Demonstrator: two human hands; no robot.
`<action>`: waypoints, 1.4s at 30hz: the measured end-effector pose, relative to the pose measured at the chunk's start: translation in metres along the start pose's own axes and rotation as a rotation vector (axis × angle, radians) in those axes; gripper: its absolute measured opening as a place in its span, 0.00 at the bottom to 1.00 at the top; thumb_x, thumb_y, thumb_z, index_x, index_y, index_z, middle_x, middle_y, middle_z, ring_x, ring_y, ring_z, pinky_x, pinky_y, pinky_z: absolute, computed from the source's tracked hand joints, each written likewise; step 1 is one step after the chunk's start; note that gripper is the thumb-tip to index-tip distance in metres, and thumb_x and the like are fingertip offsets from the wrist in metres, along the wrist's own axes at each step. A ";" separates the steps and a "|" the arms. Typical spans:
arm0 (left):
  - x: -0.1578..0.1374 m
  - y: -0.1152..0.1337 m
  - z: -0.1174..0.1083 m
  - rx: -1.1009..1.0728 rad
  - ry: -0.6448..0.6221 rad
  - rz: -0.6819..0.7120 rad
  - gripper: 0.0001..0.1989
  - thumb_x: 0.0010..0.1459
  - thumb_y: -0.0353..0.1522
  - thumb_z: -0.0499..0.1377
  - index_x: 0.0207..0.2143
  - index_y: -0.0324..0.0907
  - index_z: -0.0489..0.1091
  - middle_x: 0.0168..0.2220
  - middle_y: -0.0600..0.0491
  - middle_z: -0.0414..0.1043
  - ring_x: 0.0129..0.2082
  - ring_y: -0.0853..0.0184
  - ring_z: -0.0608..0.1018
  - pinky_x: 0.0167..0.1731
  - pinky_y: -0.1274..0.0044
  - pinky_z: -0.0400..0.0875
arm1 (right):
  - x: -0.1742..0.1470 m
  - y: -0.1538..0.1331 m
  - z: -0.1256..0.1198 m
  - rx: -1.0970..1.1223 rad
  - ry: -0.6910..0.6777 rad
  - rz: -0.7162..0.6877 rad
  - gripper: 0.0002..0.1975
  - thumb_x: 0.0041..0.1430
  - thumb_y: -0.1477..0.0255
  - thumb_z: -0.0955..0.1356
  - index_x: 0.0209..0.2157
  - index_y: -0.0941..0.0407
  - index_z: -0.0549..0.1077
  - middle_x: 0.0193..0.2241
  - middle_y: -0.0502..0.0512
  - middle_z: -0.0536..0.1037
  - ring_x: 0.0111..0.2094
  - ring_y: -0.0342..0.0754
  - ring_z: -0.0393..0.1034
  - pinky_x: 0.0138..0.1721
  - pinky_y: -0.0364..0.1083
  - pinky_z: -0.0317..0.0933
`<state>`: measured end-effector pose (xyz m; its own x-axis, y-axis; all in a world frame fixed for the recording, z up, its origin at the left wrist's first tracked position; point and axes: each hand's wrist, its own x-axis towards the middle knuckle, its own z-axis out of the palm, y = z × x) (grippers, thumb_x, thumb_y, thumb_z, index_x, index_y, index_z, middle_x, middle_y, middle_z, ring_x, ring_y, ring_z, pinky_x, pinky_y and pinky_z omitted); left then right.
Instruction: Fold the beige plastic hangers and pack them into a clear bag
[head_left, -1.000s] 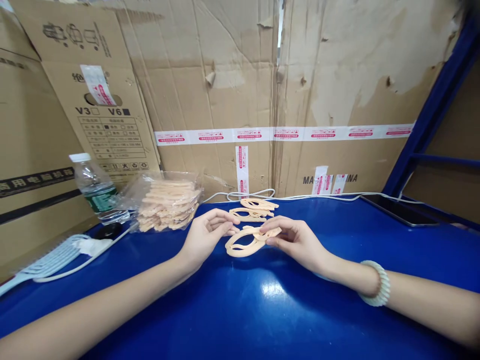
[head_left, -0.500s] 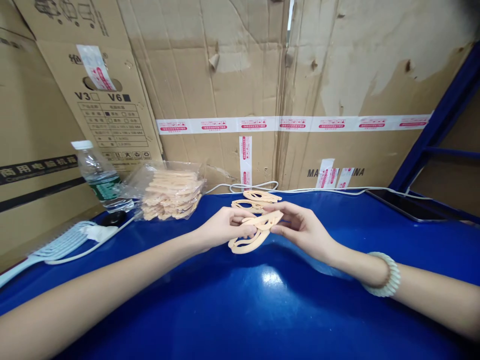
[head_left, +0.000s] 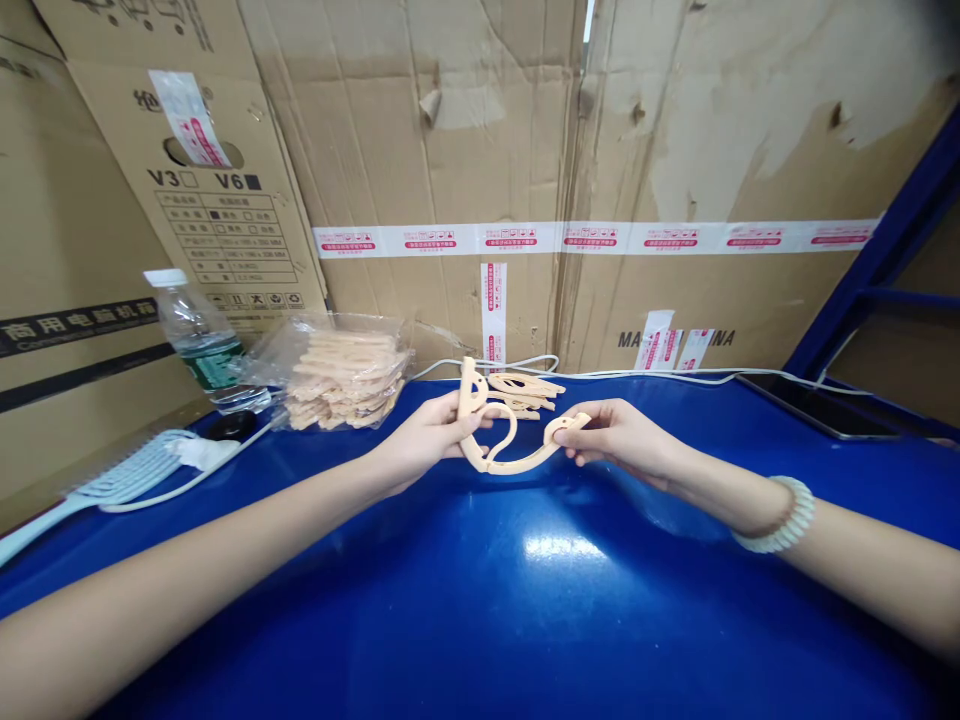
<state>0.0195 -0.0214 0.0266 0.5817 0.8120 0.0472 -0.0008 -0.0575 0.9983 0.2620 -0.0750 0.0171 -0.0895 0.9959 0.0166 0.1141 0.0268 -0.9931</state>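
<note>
the left hand (head_left: 426, 437) is gripping one end of a beige hinged piece (head_left: 526, 464); the right hand (head_left: 626, 442) is pinching its other end; the piece is hovering above the blue table (head_left: 420, 610); similar folded pieces (head_left: 541, 386) are lying beyond it

On the worktop (head_left: 480, 610), a brush (head_left: 124, 470), bottle (head_left: 210, 362) and bag (head_left: 341, 375) sit frame-left, folded hangers (head_left: 547, 388) centre, behind the held hanger (head_left: 525, 464), and a tablet (head_left: 810, 405) frame-right, all before upright cardboard (head_left: 450, 170).
</note>
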 end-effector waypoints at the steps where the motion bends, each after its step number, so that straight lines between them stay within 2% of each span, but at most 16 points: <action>1: -0.001 -0.002 -0.003 -0.009 0.009 -0.014 0.10 0.59 0.32 0.63 0.43 0.39 0.69 0.46 0.42 0.77 0.44 0.59 0.79 0.40 0.69 0.75 | 0.000 0.000 0.000 -0.002 0.010 0.002 0.14 0.39 0.66 0.79 0.26 0.60 0.80 0.23 0.53 0.76 0.24 0.42 0.66 0.25 0.42 0.62; 5: -0.003 -0.010 -0.015 -0.038 0.024 -0.046 0.10 0.58 0.35 0.63 0.38 0.38 0.67 0.33 0.46 0.79 0.34 0.60 0.81 0.40 0.66 0.75 | -0.002 0.001 0.002 0.012 0.063 -0.027 0.13 0.40 0.66 0.78 0.25 0.59 0.79 0.24 0.52 0.74 0.23 0.41 0.61 0.23 0.42 0.56; 10: -0.001 -0.013 -0.017 -0.025 0.045 -0.010 0.11 0.56 0.35 0.66 0.33 0.38 0.67 0.28 0.51 0.77 0.28 0.66 0.79 0.30 0.76 0.71 | -0.007 0.008 0.009 0.095 0.144 -0.095 0.14 0.43 0.63 0.77 0.26 0.58 0.76 0.25 0.50 0.71 0.25 0.41 0.59 0.24 0.42 0.53; 13: -0.002 -0.014 -0.017 -0.025 0.063 0.002 0.11 0.54 0.34 0.67 0.33 0.38 0.68 0.24 0.56 0.72 0.25 0.69 0.75 0.28 0.77 0.69 | -0.007 0.012 0.009 0.164 0.178 -0.134 0.17 0.43 0.60 0.77 0.25 0.57 0.71 0.23 0.46 0.66 0.23 0.39 0.56 0.22 0.41 0.50; 16: -0.006 -0.014 -0.014 -0.056 0.070 -0.001 0.12 0.50 0.31 0.69 0.35 0.38 0.71 0.26 0.57 0.70 0.27 0.71 0.73 0.30 0.77 0.69 | -0.007 0.013 0.008 0.216 0.179 -0.154 0.20 0.42 0.59 0.78 0.27 0.56 0.70 0.23 0.45 0.65 0.23 0.40 0.58 0.22 0.41 0.54; 20: -0.013 -0.013 -0.006 -0.127 -0.014 -0.062 0.18 0.43 0.28 0.72 0.39 0.37 0.74 0.30 0.55 0.71 0.27 0.71 0.73 0.30 0.77 0.70 | -0.009 0.012 0.010 0.242 0.131 -0.133 0.21 0.40 0.60 0.80 0.29 0.57 0.71 0.26 0.50 0.72 0.28 0.43 0.68 0.29 0.43 0.64; 23: -0.014 -0.012 -0.003 -0.187 -0.049 -0.103 0.16 0.47 0.34 0.70 0.38 0.35 0.77 0.31 0.50 0.73 0.31 0.67 0.75 0.35 0.73 0.73 | -0.010 0.012 0.010 0.257 0.114 -0.128 0.20 0.41 0.61 0.80 0.29 0.57 0.72 0.27 0.51 0.74 0.29 0.43 0.69 0.33 0.44 0.67; 26: -0.012 -0.013 -0.005 -0.221 -0.023 -0.105 0.16 0.54 0.38 0.66 0.39 0.34 0.78 0.36 0.45 0.76 0.37 0.63 0.76 0.42 0.71 0.74 | -0.008 0.013 0.008 0.280 0.110 -0.135 0.19 0.41 0.61 0.80 0.28 0.56 0.72 0.27 0.50 0.74 0.28 0.42 0.69 0.33 0.44 0.68; 31: -0.008 -0.020 -0.011 -0.194 0.071 -0.091 0.14 0.52 0.28 0.69 0.42 0.37 0.78 0.41 0.45 0.80 0.40 0.64 0.79 0.44 0.73 0.73 | -0.007 0.015 0.009 0.323 0.090 -0.127 0.19 0.41 0.62 0.80 0.28 0.57 0.73 0.25 0.49 0.74 0.27 0.41 0.69 0.32 0.42 0.67; 35: -0.007 -0.026 -0.008 -0.156 0.108 -0.057 0.14 0.52 0.30 0.69 0.42 0.37 0.78 0.38 0.46 0.81 0.32 0.68 0.80 0.36 0.76 0.75 | -0.011 0.014 0.017 0.344 0.063 -0.119 0.18 0.42 0.64 0.80 0.29 0.57 0.73 0.26 0.49 0.74 0.28 0.41 0.69 0.32 0.42 0.68; 39: -0.003 -0.027 -0.001 -0.130 0.090 -0.019 0.12 0.52 0.33 0.69 0.40 0.38 0.79 0.34 0.49 0.81 0.24 0.71 0.77 0.29 0.78 0.73 | -0.014 0.011 0.027 0.365 0.035 -0.139 0.17 0.43 0.65 0.80 0.29 0.57 0.73 0.26 0.48 0.74 0.27 0.40 0.69 0.31 0.42 0.68; 42: -0.001 -0.025 0.003 -0.128 0.064 0.004 0.13 0.55 0.36 0.67 0.41 0.39 0.78 0.32 0.51 0.80 0.27 0.69 0.79 0.30 0.79 0.73 | -0.016 0.010 0.032 0.378 0.015 -0.152 0.16 0.44 0.66 0.80 0.29 0.57 0.73 0.26 0.48 0.75 0.26 0.40 0.70 0.30 0.41 0.68</action>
<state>0.0213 -0.0228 0.0018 0.5288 0.8473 0.0487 -0.1092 0.0110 0.9940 0.2332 -0.0933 0.0036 -0.0630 0.9843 0.1651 -0.2711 0.1423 -0.9520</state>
